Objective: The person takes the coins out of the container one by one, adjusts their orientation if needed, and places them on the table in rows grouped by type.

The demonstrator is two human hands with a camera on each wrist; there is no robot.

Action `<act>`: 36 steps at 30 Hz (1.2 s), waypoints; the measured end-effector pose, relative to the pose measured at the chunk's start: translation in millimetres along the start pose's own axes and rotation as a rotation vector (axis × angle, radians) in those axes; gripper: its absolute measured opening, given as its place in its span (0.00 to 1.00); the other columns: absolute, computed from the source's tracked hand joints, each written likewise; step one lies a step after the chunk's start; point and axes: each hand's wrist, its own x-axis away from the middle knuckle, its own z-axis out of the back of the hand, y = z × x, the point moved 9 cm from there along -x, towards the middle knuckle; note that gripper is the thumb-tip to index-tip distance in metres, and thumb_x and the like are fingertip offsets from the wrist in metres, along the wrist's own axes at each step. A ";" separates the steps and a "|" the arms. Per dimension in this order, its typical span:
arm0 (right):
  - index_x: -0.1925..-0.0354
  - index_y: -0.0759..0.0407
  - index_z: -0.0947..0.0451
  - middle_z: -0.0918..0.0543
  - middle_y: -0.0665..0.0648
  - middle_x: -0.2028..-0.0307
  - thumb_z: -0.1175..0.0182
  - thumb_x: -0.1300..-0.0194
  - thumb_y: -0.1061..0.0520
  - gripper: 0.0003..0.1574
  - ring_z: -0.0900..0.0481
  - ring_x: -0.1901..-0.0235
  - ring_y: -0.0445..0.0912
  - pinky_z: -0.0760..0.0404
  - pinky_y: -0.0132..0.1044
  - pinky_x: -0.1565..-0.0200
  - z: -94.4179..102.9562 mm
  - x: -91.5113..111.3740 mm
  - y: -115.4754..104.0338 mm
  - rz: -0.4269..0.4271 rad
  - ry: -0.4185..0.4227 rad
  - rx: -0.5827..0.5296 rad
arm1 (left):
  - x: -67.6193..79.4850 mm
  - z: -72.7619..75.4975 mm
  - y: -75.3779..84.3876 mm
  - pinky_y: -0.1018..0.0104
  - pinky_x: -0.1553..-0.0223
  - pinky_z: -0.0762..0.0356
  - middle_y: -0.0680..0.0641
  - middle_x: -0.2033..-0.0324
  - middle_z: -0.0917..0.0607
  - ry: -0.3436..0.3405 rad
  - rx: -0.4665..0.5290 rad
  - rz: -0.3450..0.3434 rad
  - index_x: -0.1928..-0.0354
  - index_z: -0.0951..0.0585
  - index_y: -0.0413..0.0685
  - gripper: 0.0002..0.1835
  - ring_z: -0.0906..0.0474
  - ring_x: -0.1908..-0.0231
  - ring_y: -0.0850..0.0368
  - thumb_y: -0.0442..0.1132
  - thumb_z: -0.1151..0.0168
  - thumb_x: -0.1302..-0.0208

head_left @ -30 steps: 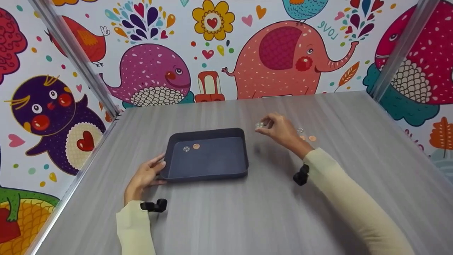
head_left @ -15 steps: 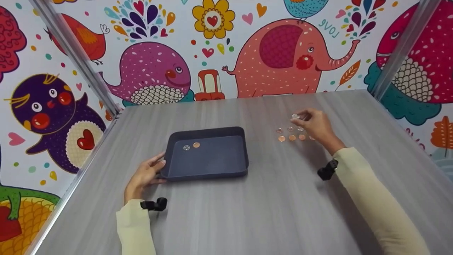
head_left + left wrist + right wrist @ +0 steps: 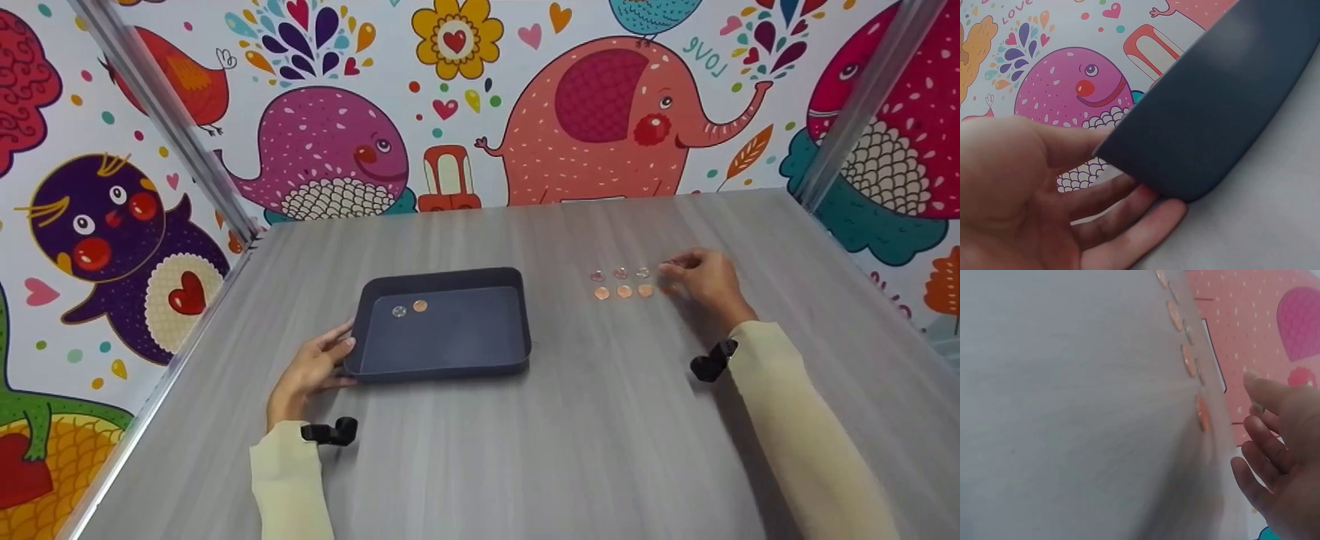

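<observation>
A dark grey-blue rectangular tray (image 3: 442, 371) lies on the table with one silvery coin (image 3: 399, 311) and one copper coin (image 3: 420, 306) inside. My left hand (image 3: 311, 369) holds its left side. In the left wrist view, the fingers (image 3: 1129, 225) meet the tray's corner. To the right of the tray, copper coins (image 3: 625, 292) form a front row, with silvery coins (image 3: 620, 273) behind them. My right hand (image 3: 709, 281) is at the right end of these rows. The right wrist view shows its thumb and forefinger pinching a small silvery coin (image 3: 1257, 406), mostly hidden.
The grey wood-grain table (image 3: 480, 457) runs back to a wall (image 3: 457, 112) printed with cartoon animals. Metal posts (image 3: 862, 105) stand at the back corners. A black wrist camera (image 3: 712, 361) sits on each cuff.
My right hand has moved from beside the tray to the right, past the coin rows, and lowered at their right end. More coins on the left are uncovered. The left hand and tray stay put.
</observation>
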 end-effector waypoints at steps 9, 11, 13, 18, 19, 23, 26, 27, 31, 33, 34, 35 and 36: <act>0.47 0.66 0.19 0.17 0.67 0.49 0.37 0.29 0.49 0.24 0.24 0.55 0.52 0.26 0.34 0.58 -3.6 -9.2 3.6 0.067 0.022 0.070 | -1.1 -1.5 -0.6 0.57 0.54 0.14 0.29 0.29 0.35 -0.007 0.013 0.004 0.22 0.44 0.49 0.30 0.23 0.40 0.44 0.39 0.52 0.20; 0.46 0.67 0.19 0.17 0.67 0.48 0.37 0.29 0.50 0.23 0.24 0.55 0.52 0.25 0.35 0.57 -5.5 -11.1 3.2 0.067 0.022 0.074 | -1.0 -1.3 -0.9 0.57 0.54 0.14 0.29 0.29 0.35 -0.008 0.017 0.011 0.22 0.44 0.49 0.30 0.22 0.42 0.47 0.40 0.52 0.20; 0.46 0.66 0.19 0.17 0.67 0.48 0.38 0.29 0.50 0.23 0.23 0.55 0.52 0.25 0.35 0.57 -8.2 -12.7 3.1 0.056 0.014 0.071 | -0.5 -1.0 -0.9 0.58 0.54 0.14 0.29 0.29 0.35 -0.006 0.019 0.014 0.22 0.43 0.50 0.30 0.21 0.43 0.48 0.40 0.52 0.21; 0.44 0.65 0.19 0.16 0.66 0.48 0.36 0.30 0.51 0.23 0.20 0.61 0.46 0.22 0.27 0.66 -13.1 -14.5 2.8 0.020 0.004 0.051 | 0.8 -0.7 -1.3 0.58 0.54 0.14 0.30 0.29 0.35 -0.002 -0.002 0.013 0.22 0.43 0.50 0.29 0.23 0.40 0.44 0.40 0.52 0.21; 0.44 0.65 0.19 0.16 0.66 0.48 0.36 0.30 0.51 0.23 0.20 0.62 0.46 0.22 0.26 0.67 -13.5 -14.4 2.8 0.013 0.004 0.048 | 0.8 -0.7 -1.2 0.58 0.53 0.14 0.30 0.29 0.35 -0.001 -0.007 0.012 0.22 0.43 0.51 0.29 0.24 0.39 0.43 0.40 0.52 0.20; 0.41 0.64 0.21 0.17 0.65 0.46 0.37 0.30 0.51 0.25 0.21 0.60 0.46 0.24 0.24 0.69 -14.8 -14.8 3.8 -0.014 -0.013 0.051 | -0.5 0.1 -1.1 0.59 0.54 0.14 0.31 0.29 0.34 0.003 -0.012 0.010 0.22 0.43 0.51 0.29 0.25 0.37 0.42 0.41 0.52 0.20; 0.39 0.64 0.22 0.18 0.64 0.45 0.37 0.29 0.51 0.26 0.22 0.57 0.49 0.24 0.25 0.67 -16.2 -15.4 4.9 -0.035 -0.039 0.036 | -1.9 1.6 -2.0 0.60 0.55 0.14 0.32 0.29 0.33 0.014 -0.004 0.019 0.22 0.42 0.52 0.29 0.24 0.39 0.44 0.41 0.51 0.21; 0.39 0.64 0.22 0.18 0.64 0.44 0.38 0.29 0.51 0.27 0.23 0.56 0.49 0.24 0.25 0.66 -16.5 -16.0 5.6 -0.041 -0.047 0.035 | -2.3 1.5 -2.1 0.60 0.55 0.14 0.32 0.29 0.33 0.013 0.000 0.018 0.22 0.42 0.52 0.29 0.23 0.40 0.46 0.41 0.51 0.21; 0.37 0.65 0.24 0.20 0.66 0.43 0.38 0.28 0.51 0.28 0.22 0.56 0.51 0.22 0.28 0.64 -18.6 -18.0 6.6 -0.061 -0.082 0.033 | -2.9 2.4 -3.2 0.61 0.57 0.13 0.32 0.30 0.31 0.021 0.017 0.023 0.22 0.41 0.52 0.29 0.21 0.44 0.50 0.41 0.51 0.21; 0.36 0.65 0.26 0.21 0.66 0.42 0.38 0.29 0.51 0.29 0.23 0.54 0.52 0.22 0.29 0.62 -19.7 -18.5 6.3 -0.077 -0.098 0.035 | -2.5 2.6 -3.4 0.62 0.57 0.13 0.32 0.30 0.32 0.019 0.016 0.024 0.22 0.42 0.53 0.29 0.20 0.45 0.52 0.41 0.51 0.21; 0.35 0.65 0.26 0.22 0.66 0.41 0.38 0.29 0.51 0.30 0.23 0.53 0.52 0.22 0.30 0.61 -20.0 -18.4 4.9 -0.082 -0.106 0.032 | -2.2 3.3 -3.6 0.62 0.57 0.13 0.33 0.30 0.31 0.024 0.016 0.029 0.22 0.41 0.53 0.29 0.20 0.46 0.53 0.41 0.51 0.21; 0.35 0.65 0.26 0.22 0.66 0.40 0.38 0.29 0.51 0.30 0.24 0.52 0.53 0.22 0.30 0.60 -20.1 -18.2 2.6 -0.085 -0.110 0.034 | -1.9 3.3 -3.3 0.62 0.57 0.13 0.33 0.30 0.31 0.024 0.014 0.029 0.22 0.41 0.53 0.29 0.20 0.46 0.53 0.41 0.51 0.21; 0.35 0.65 0.27 0.23 0.67 0.40 0.38 0.29 0.51 0.30 0.24 0.52 0.53 0.21 0.31 0.61 -20.1 -17.8 -0.9 -0.082 -0.112 0.035 | -1.6 3.4 -3.0 0.62 0.57 0.14 0.33 0.30 0.31 0.024 0.015 0.031 0.22 0.41 0.53 0.29 0.20 0.46 0.53 0.41 0.51 0.21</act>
